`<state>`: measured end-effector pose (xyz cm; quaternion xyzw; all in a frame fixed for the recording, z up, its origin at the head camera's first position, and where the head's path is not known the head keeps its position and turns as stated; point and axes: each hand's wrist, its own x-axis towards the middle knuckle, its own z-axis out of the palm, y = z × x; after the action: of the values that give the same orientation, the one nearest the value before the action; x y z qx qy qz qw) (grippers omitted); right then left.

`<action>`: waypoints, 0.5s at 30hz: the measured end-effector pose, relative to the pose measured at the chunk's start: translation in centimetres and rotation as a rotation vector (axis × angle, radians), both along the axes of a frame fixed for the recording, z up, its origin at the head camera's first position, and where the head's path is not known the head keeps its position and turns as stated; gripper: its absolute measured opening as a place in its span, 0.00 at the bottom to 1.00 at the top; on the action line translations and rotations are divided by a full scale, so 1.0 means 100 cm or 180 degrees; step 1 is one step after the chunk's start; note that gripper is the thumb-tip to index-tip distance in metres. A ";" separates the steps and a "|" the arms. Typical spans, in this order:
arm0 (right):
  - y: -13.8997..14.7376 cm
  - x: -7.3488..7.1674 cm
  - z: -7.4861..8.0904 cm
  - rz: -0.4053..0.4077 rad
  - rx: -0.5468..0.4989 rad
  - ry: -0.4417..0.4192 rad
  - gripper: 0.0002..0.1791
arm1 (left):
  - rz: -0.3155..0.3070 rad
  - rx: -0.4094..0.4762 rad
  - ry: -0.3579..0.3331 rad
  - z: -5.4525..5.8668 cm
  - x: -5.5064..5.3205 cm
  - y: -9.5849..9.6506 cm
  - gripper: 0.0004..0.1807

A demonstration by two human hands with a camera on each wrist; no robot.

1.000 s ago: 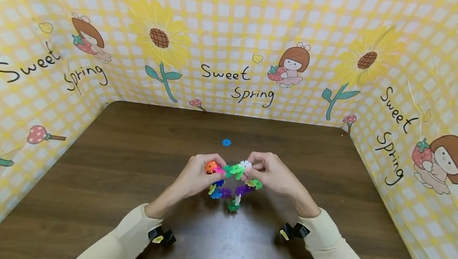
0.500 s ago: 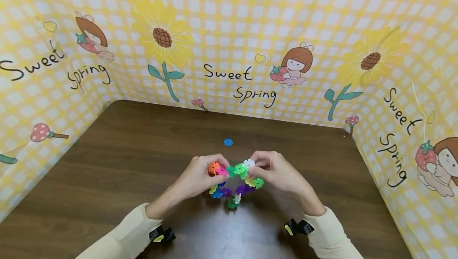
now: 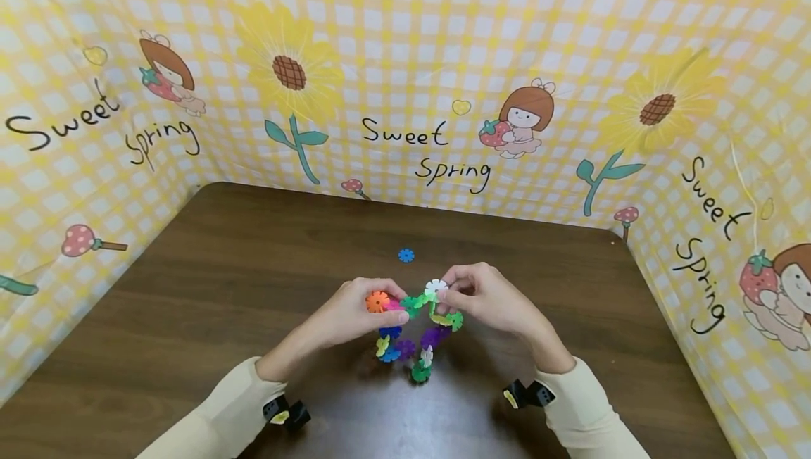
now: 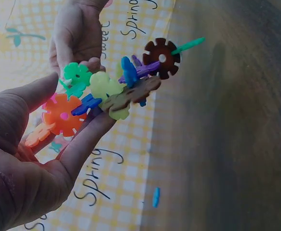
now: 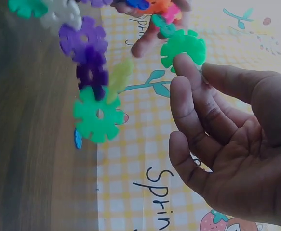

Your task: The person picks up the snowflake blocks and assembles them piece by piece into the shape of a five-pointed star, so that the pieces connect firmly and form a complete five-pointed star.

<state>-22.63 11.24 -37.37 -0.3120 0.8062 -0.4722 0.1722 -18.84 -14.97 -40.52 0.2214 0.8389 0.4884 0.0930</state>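
Note:
Both hands hold up a loop of interlocking flower-shaped discs in many colours, above the table's near middle. My left hand grips it at the upper left, its thumb and fingers around an orange disc and a pink one. In the left wrist view, brown, blue and purple discs trail off past the fingers. My right hand pinches a white disc at the upper right, beside light green discs. The right wrist view shows a bright green disc at the fingertips, with the other fingers loosely bent.
A single blue flower disc lies on the brown wooden table beyond the hands. A yellow checked cloth with printed sunflowers and lettering walls off the back and both sides.
The white disc has tilted up and now faces the head camera more fully, while the light green disc beside it shows more edge-on. The loop's lower end hangs slightly nearer the person.

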 end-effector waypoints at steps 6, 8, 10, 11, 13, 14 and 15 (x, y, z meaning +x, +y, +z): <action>-0.009 -0.006 0.004 0.0152 0.0162 -0.0032 0.07 | -0.0191 -0.0220 0.0050 -0.009 -0.006 0.000 0.17; -0.013 -0.009 0.005 0.0224 0.0228 0.0034 0.08 | -0.0234 -0.0354 0.0115 -0.012 -0.007 0.002 0.21; -0.016 -0.012 0.005 0.0274 0.0299 0.0104 0.08 | -0.0225 -0.0489 0.0170 -0.015 -0.008 0.005 0.24; -0.018 -0.013 0.005 0.0303 0.0331 0.0135 0.08 | -0.0210 -0.0531 0.0198 -0.016 -0.008 0.007 0.25; -0.022 -0.016 0.004 0.0358 0.0376 0.0161 0.08 | -0.0159 -0.0565 0.0197 -0.019 -0.009 0.009 0.24; -0.025 -0.017 0.003 0.0376 0.0399 0.0156 0.07 | -0.0131 -0.0569 0.0212 -0.021 -0.009 0.010 0.23; -0.027 -0.019 0.002 0.0401 0.0419 0.0149 0.07 | -0.0104 -0.0550 0.0225 -0.022 -0.009 0.011 0.21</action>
<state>-24.48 8.57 -37.13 -0.3611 0.8181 -0.3989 0.2029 -19.77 -13.86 -42.69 0.2432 0.8770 0.4045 0.0901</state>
